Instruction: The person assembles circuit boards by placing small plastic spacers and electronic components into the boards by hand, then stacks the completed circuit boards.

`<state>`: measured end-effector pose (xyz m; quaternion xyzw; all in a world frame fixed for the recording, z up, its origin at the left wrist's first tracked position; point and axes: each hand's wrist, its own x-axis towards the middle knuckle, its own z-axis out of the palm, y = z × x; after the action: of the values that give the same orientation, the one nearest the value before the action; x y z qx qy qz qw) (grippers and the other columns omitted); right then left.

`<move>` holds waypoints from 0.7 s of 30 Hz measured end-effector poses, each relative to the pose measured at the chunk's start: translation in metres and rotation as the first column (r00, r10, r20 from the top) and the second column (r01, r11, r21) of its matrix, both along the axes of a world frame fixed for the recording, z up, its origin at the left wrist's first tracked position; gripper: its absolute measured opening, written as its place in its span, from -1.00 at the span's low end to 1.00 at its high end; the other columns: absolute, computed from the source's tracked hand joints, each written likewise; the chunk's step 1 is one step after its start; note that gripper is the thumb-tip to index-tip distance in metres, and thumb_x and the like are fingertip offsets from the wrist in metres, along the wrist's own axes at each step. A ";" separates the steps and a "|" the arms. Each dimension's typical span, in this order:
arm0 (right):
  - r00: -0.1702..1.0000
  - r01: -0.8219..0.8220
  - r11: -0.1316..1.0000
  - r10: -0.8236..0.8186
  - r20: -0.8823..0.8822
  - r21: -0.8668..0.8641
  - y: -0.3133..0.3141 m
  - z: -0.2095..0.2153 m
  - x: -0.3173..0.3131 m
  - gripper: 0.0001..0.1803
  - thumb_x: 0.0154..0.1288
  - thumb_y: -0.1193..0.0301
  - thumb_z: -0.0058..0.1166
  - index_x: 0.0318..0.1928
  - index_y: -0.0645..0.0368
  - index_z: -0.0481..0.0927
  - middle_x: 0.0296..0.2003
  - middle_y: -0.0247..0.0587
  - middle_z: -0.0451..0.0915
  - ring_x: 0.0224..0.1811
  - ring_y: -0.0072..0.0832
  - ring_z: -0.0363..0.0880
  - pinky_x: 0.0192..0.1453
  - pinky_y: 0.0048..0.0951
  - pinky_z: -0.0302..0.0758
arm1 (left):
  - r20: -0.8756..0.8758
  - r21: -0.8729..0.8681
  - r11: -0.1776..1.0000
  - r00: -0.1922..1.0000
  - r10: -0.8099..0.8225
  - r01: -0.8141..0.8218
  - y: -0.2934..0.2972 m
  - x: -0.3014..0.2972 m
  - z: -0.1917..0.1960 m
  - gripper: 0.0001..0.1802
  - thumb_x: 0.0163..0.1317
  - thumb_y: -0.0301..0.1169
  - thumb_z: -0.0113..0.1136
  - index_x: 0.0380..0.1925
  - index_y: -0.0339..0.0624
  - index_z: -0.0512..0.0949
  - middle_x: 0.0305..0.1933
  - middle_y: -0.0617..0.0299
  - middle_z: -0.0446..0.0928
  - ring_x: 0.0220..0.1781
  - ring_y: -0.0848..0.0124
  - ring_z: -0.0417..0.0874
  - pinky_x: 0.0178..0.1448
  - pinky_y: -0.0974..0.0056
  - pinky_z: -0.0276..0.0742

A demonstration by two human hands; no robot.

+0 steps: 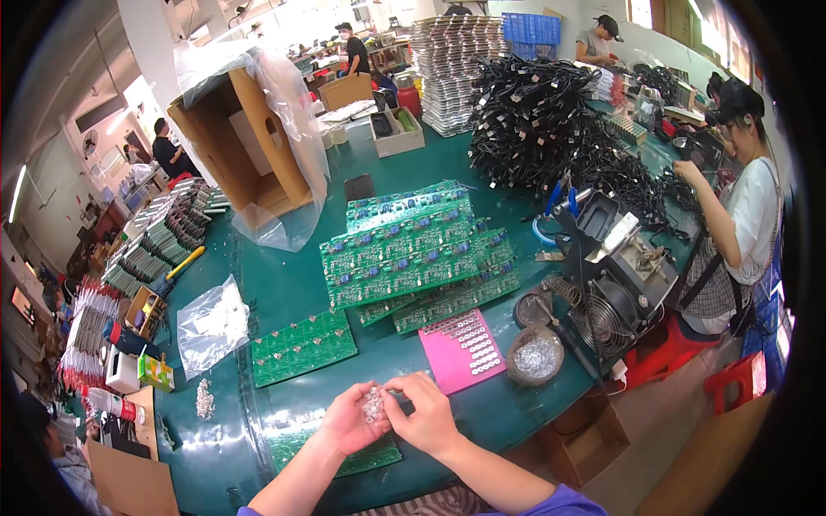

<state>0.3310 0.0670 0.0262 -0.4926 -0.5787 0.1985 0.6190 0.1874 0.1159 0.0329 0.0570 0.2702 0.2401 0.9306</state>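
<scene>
My left hand (pixel 346 423) is cupped, palm up, around a heap of small white parts (pixel 373 407). Over that palm, my right hand (pixel 428 416) has its thumb and fingers pinched together at the heap; whatever is between the fingertips is too small to make out. Under my wrists lies a green circuit board (pixel 370 459), partly covered by my hands and forearms. Another green board (pixel 303 350) with several small parts standing on it lies further left. To the right, a pink sheet (pixel 435 371) carries rows of small round metal pieces.
Stacked circuit boards (pixel 404 254) fill the table's middle. At right are a bowl of silvery bits (pixel 535 359), a machine with a fan (pixel 602 314) and a heap of black cables (pixel 533 129). A clear bag of white parts (pixel 202 331) and a loose pile (pixel 205 401) lie left.
</scene>
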 end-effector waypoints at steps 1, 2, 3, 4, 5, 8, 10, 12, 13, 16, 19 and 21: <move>1.000 -0.003 1.000 0.003 -0.001 0.001 0.000 0.000 0.000 -0.85 0.02 0.58 0.13 -0.33 0.24 0.51 -0.38 -0.15 0.56 -0.32 -0.23 0.52 -0.24 -0.33 0.47 | -0.001 0.013 1.000 1.000 0.004 -0.004 0.000 0.001 0.000 -0.67 0.33 -0.23 -0.24 -0.34 -0.26 0.41 -0.41 0.18 0.49 -0.49 0.35 0.44 -0.39 0.30 0.38; 1.000 -0.003 1.000 0.003 -0.003 0.003 0.000 0.000 0.001 -0.85 0.02 0.58 0.13 -0.33 0.24 0.51 -0.39 -0.15 0.56 -0.32 -0.23 0.52 -0.24 -0.33 0.47 | -0.001 0.014 1.000 1.000 0.007 -0.007 -0.001 0.001 0.000 -0.67 0.33 -0.23 -0.24 -0.34 -0.26 0.41 -0.41 0.18 0.49 -0.49 0.35 0.44 -0.39 0.30 0.38; 1.000 -0.003 1.000 0.003 -0.005 0.004 0.000 0.000 0.001 -0.85 0.02 0.58 0.13 -0.33 0.23 0.51 -0.39 -0.15 0.56 -0.32 -0.23 0.52 -0.25 -0.33 0.47 | -0.006 0.024 1.000 1.000 0.012 -0.012 -0.001 0.002 0.001 -0.68 0.33 -0.24 -0.23 -0.32 -0.26 0.41 -0.40 0.18 0.49 -0.47 0.36 0.45 -0.35 0.29 0.41; 1.000 -0.005 1.000 0.005 -0.004 0.004 0.000 0.000 0.001 -0.85 0.02 0.58 0.13 -0.33 0.23 0.51 -0.39 -0.15 0.56 -0.32 -0.23 0.52 -0.25 -0.33 0.47 | -0.010 0.033 0.999 1.000 0.016 -0.016 -0.002 0.002 0.001 -0.69 0.32 -0.24 -0.22 -0.31 -0.26 0.42 -0.40 0.19 0.49 -0.45 0.36 0.47 -0.32 0.28 0.44; 1.000 -0.006 0.999 0.006 -0.002 0.031 0.000 0.000 0.002 -0.84 0.01 0.59 0.14 -0.33 0.23 0.51 -0.39 -0.16 0.56 -0.33 -0.25 0.53 -0.26 -0.35 0.47 | -0.009 0.033 0.999 1.000 0.018 -0.018 -0.004 0.005 0.003 -0.69 0.32 -0.24 -0.22 -0.31 -0.26 0.42 -0.40 0.19 0.49 -0.45 0.36 0.47 -0.32 0.28 0.44; 1.000 0.005 0.994 -0.004 -0.008 0.105 -0.001 0.002 0.001 -0.83 -0.02 0.59 0.16 -0.33 0.22 0.52 -0.40 -0.19 0.57 -0.36 -0.28 0.53 -0.28 -0.38 0.48 | -0.246 0.068 0.987 0.957 0.156 -0.143 -0.009 0.011 0.007 -0.72 0.30 -0.26 -0.14 -0.32 -0.25 0.44 -0.37 0.20 0.49 -0.37 0.37 0.52 -0.24 0.31 0.50; 1.000 0.016 0.988 -0.013 -0.017 0.151 -0.002 0.002 0.001 -0.82 -0.03 0.59 0.18 -0.33 0.21 0.52 -0.41 -0.20 0.57 -0.37 -0.30 0.54 -0.30 -0.40 0.49 | -0.121 0.076 0.975 0.969 0.216 -0.208 -0.011 0.006 0.000 -0.80 0.27 -0.34 -0.04 -0.33 -0.26 0.46 -0.33 0.19 0.50 -0.27 0.36 0.54 -0.10 0.28 0.52; 0.999 -0.042 0.982 0.045 -0.012 0.184 -0.002 0.003 0.000 -0.80 -0.04 0.60 0.19 -0.33 0.20 0.53 -0.41 -0.21 0.57 -0.39 -0.32 0.54 -0.32 -0.43 0.49 | -0.099 0.064 0.973 0.969 0.227 -0.221 -0.011 0.000 -0.006 -0.82 0.25 -0.36 0.00 -0.34 -0.26 0.47 -0.32 0.19 0.51 -0.26 0.36 0.55 -0.08 0.27 0.51; 0.999 -0.043 0.982 0.045 -0.010 0.182 -0.002 0.003 0.000 -0.80 -0.04 0.60 0.19 -0.33 0.20 0.53 -0.41 -0.21 0.57 -0.39 -0.32 0.54 -0.32 -0.43 0.49 | -0.077 0.050 0.972 0.970 0.232 -0.228 -0.011 -0.001 -0.007 -0.85 0.23 -0.38 0.04 -0.35 -0.26 0.47 -0.31 0.19 0.51 -0.25 0.36 0.55 -0.06 0.26 0.51; 0.998 -0.055 0.982 0.053 0.018 0.183 -0.002 0.003 0.000 -0.80 -0.03 0.60 0.19 -0.32 0.20 0.53 -0.42 -0.20 0.57 -0.40 -0.32 0.54 -0.32 -0.42 0.49 | -0.160 0.135 0.958 0.949 0.272 -0.252 -0.018 0.005 0.003 -0.82 0.24 -0.39 0.07 -0.31 -0.31 0.48 -0.29 0.20 0.53 -0.22 0.40 0.56 -0.11 0.31 0.54; 0.999 -0.051 0.984 0.048 0.022 0.169 -0.002 0.002 0.000 -0.80 -0.03 0.60 0.19 -0.32 0.20 0.53 -0.42 -0.20 0.57 -0.40 -0.31 0.54 -0.31 -0.42 0.49 | -0.191 0.136 0.954 0.938 0.291 -0.268 -0.021 0.005 0.003 -0.78 0.24 -0.34 0.09 -0.26 -0.30 0.49 -0.29 0.19 0.53 -0.22 0.41 0.56 -0.10 0.31 0.53; 0.998 -0.055 0.989 0.054 0.013 0.140 -0.001 0.002 0.001 -0.81 -0.02 0.59 0.19 -0.32 0.20 0.53 -0.41 -0.20 0.57 -0.39 -0.30 0.54 -0.31 -0.41 0.49 | -0.206 0.138 0.952 0.932 0.299 -0.275 -0.022 0.007 0.008 -0.76 0.24 -0.32 0.10 -0.25 -0.29 0.50 -0.28 0.19 0.54 -0.22 0.40 0.57 -0.11 0.30 0.54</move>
<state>0.3315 0.0664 0.0281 -0.4327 -0.6073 0.1720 0.6438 0.1941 0.0940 0.0407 0.0935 0.3658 0.3797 0.8446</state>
